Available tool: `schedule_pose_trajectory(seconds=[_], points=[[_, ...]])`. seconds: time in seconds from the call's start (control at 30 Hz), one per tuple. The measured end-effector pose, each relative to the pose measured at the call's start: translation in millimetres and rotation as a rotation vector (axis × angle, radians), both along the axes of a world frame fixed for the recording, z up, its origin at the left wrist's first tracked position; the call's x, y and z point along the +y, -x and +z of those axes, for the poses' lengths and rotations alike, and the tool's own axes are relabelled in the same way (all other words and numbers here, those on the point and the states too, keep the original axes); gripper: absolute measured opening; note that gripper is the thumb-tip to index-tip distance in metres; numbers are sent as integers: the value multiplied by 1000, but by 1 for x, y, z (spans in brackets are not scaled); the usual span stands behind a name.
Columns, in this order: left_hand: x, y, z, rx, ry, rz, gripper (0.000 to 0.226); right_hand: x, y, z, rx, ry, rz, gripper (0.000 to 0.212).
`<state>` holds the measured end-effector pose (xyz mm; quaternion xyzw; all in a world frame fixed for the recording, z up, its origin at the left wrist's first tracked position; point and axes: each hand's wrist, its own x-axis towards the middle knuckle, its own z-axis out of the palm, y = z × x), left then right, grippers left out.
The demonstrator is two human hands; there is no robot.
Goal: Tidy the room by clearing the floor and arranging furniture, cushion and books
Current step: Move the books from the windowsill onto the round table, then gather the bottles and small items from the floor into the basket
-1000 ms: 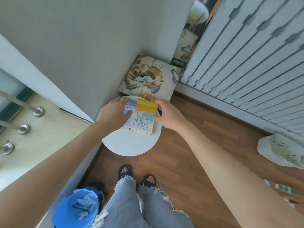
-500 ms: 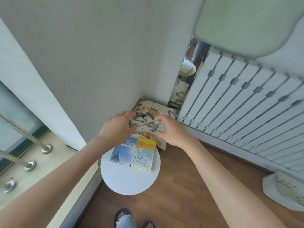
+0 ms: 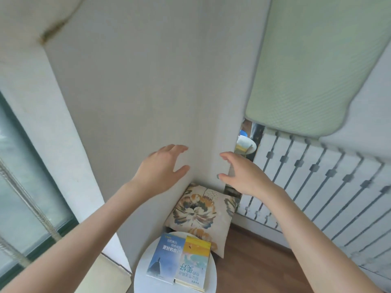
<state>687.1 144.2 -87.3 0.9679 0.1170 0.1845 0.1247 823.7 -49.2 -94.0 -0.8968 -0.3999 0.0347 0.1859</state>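
Observation:
Two books lie side by side on a small round white table (image 3: 148,280) at the bottom centre: a blue book (image 3: 164,258) on the left and a yellow-topped book (image 3: 194,264) on the right. Behind the table a floral cushion (image 3: 201,210) leans in the wall corner on the floor. My left hand (image 3: 160,168) and my right hand (image 3: 241,174) are raised in the air above the cushion, fingers spread and relaxed, holding nothing and touching nothing.
A grey wall (image 3: 137,92) stands straight ahead. A white slatted panel (image 3: 317,191) runs along the right, with a pale green pad (image 3: 306,64) above it. A window with a rail (image 3: 23,197) is at the left. Wooden floor (image 3: 254,263) shows at the lower right.
Both hands let go of the books and rose from the table to chest height in front of the wall. The view tilted upward, so the table and my feet dropped out of centre.

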Motion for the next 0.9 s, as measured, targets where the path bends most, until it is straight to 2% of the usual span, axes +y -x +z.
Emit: schedule_pose_trajectory(seconds=[0.4,0.67,0.9], points=[[-20,-21,93,-245,-37,-79,52,-27,-10,97,-162,-241,-43,64],[-33,-39,142,-334,-53,-133,52,-56,-15,148,-304,-297,-132,63],[-45,-57,151,-325,-53,-193,52,-82,-17,160,-335,-268,-207,62]])
